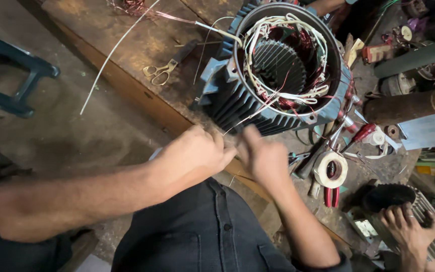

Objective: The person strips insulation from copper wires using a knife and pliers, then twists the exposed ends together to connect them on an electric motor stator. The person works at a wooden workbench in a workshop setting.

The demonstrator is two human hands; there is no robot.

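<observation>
Copper wire [242, 121] pinched by both left hand [197, 151] and right hand [263, 156] beside ribbed metal stator [278, 65].

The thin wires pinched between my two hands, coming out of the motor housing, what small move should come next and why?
Probably draw the thin wires a little further toward you. Your left hand and right hand pinch them just below the motor housing, and they run taut up into the winding, so a gentle steady pull seems safest.

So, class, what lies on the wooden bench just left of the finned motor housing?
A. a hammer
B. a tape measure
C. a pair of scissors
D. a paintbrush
C: a pair of scissors lies flat on the bench, left of the motor housing.
</observation>
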